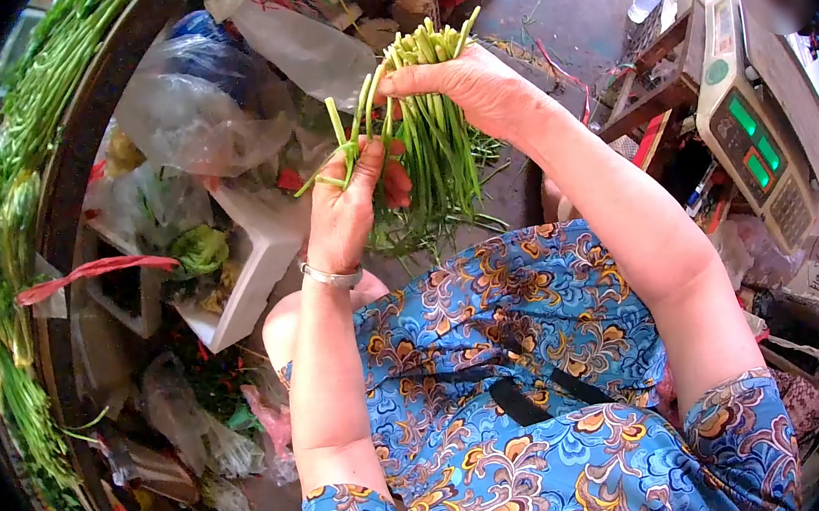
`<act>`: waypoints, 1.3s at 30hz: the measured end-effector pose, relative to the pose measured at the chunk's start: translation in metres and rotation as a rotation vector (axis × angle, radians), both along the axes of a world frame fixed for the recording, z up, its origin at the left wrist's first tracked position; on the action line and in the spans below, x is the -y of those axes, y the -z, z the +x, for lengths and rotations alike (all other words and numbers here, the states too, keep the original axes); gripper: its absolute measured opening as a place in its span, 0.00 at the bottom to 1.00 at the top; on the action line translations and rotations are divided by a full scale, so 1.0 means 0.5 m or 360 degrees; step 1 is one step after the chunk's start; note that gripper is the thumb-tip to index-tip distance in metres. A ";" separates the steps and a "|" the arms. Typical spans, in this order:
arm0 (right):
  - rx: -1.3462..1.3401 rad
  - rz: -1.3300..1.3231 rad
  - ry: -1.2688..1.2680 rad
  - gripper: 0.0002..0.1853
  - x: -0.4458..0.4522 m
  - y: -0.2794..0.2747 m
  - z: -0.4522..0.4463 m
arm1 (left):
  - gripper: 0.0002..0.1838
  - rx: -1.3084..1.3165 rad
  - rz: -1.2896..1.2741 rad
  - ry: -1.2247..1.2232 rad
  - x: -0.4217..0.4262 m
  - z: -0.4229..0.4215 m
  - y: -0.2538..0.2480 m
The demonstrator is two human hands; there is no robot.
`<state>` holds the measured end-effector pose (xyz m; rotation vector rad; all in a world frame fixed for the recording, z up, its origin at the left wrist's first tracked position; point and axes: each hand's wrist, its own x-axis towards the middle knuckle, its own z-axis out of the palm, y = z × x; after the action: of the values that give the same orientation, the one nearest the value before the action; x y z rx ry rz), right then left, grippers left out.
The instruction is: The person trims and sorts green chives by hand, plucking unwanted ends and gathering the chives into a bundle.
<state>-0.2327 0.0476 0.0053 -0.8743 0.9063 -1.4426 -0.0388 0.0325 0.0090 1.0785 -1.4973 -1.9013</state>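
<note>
My right hand (482, 88) is closed around a thick bunch of long green vegetable stems (440, 147), cut ends up and the rest hanging down. Close beside it on the left, my left hand (343, 213) pinches a few loose green stems (346, 147) between thumb and fingers. One of these stems is bent over. The fingertips of both hands nearly meet, and some fingers are hidden behind the stems. Below the bunch lie loose leafy trimmings (423, 239). The exact kind of vegetable cannot be made out.
Long greens (5, 248) lie along a curved ledge at the left, near a red strip (97, 273). Clear plastic bags (204, 102) and a white foam piece (255, 257) sit beside my left arm. At the right stands a scale with a lit green display (751, 135).
</note>
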 end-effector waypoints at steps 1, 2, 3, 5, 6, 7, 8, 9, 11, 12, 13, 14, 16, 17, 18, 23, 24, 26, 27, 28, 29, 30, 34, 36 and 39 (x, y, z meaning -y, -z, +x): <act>0.0017 0.0021 -0.0011 0.07 -0.002 -0.004 0.001 | 0.16 0.0034 -0.0058 0.0009 -0.003 -0.001 0.000; -0.0016 0.0036 0.0005 0.07 -0.004 -0.008 0.005 | 0.16 0.0077 -0.0148 0.0010 -0.005 -0.005 -0.003; -0.0014 0.0037 0.0006 0.07 -0.004 -0.007 0.008 | 0.16 0.0078 -0.0148 0.0012 -0.002 -0.001 0.001; -0.0016 0.0035 -0.0066 0.07 -0.005 -0.004 0.013 | 0.15 0.0189 -0.0192 0.0321 0.007 0.008 0.012; 0.0055 0.0087 -0.0099 0.08 -0.006 -0.007 0.015 | 0.15 0.0193 -0.0176 0.0353 0.004 0.007 0.009; 0.0056 0.0087 -0.0099 0.08 -0.008 -0.010 0.015 | 0.15 0.0193 -0.0176 0.0354 0.004 0.007 0.010; 0.0078 0.0101 -0.0131 0.08 -0.009 -0.012 0.015 | 0.15 0.0181 -0.0133 0.0347 0.003 0.007 0.012; 0.0100 0.0113 -0.0163 0.08 -0.010 -0.014 0.015 | 0.15 0.0168 -0.0091 0.0339 0.003 0.007 0.013; 0.0060 0.0102 -0.0164 0.08 -0.011 -0.015 0.018 | 0.15 0.0188 -0.0069 0.0391 0.007 0.010 0.013; 0.0019 0.0091 -0.0164 0.08 -0.011 -0.016 0.019 | 0.15 0.0207 -0.0048 0.0444 0.008 0.011 0.013; 0.0019 0.0090 -0.0165 0.08 -0.009 -0.009 0.018 | 0.15 0.0207 -0.0048 0.0443 0.008 0.011 0.012; -0.0028 0.0055 -0.0221 0.13 -0.005 0.003 0.016 | 0.15 0.0231 -0.0005 0.0502 0.007 0.011 0.010; 0.0003 0.0024 -0.0230 0.22 -0.010 -0.006 0.021 | 0.17 0.0280 0.0066 0.0569 0.005 0.011 0.005; 0.0003 0.0025 -0.0231 0.22 -0.013 -0.014 0.021 | 0.17 0.0280 0.0067 0.0569 0.005 0.011 0.003; -0.0011 0.0041 -0.0257 0.21 -0.016 -0.021 0.021 | 0.17 0.0307 0.0049 0.0600 0.005 0.011 0.002; -0.0049 0.0064 -0.0391 0.17 -0.017 -0.016 0.019 | 0.16 0.0291 0.0039 0.0730 0.010 0.015 -0.002; -0.0087 0.0050 -0.0330 0.16 -0.018 -0.017 0.021 | 0.16 0.0284 0.0092 0.0732 0.010 0.014 -0.003; -0.0125 0.0036 -0.0268 0.15 -0.017 -0.017 0.024 | 0.16 0.0277 0.0145 0.0735 0.009 0.009 -0.008; -0.0111 0.0053 -0.0139 0.14 -0.015 -0.016 0.027 | 0.15 0.0244 0.0100 0.0660 0.007 0.002 -0.012; -0.0097 0.0071 -0.0011 0.13 -0.013 -0.014 0.028 | 0.15 0.0210 0.0056 0.0585 0.006 -0.002 -0.014; -0.0091 0.0054 0.0079 0.13 -0.007 -0.008 0.022 | 0.15 0.0208 0.0055 0.0586 0.009 -0.002 -0.012; -0.0062 0.0062 0.0174 0.12 -0.006 -0.017 0.013 | 0.15 0.0176 0.0036 0.0493 0.014 0.000 -0.008; 0.0047 -0.0068 0.0547 0.10 0.002 -0.029 -0.064 | 0.13 0.0251 -0.0078 0.0287 0.037 0.030 0.018; 0.0144 -0.0136 0.0675 0.09 -0.002 -0.026 -0.107 | 0.11 0.0381 -0.0259 0.0077 0.054 0.049 0.037; 0.0252 -0.0146 0.0744 0.09 -0.014 -0.020 -0.152 | 0.11 0.0230 -0.0605 -0.0167 0.076 0.065 0.056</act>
<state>-0.3087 0.0548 0.0152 -0.6240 0.9693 -1.9390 -0.0063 -0.0052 -0.0192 1.1061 -1.7552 -1.4167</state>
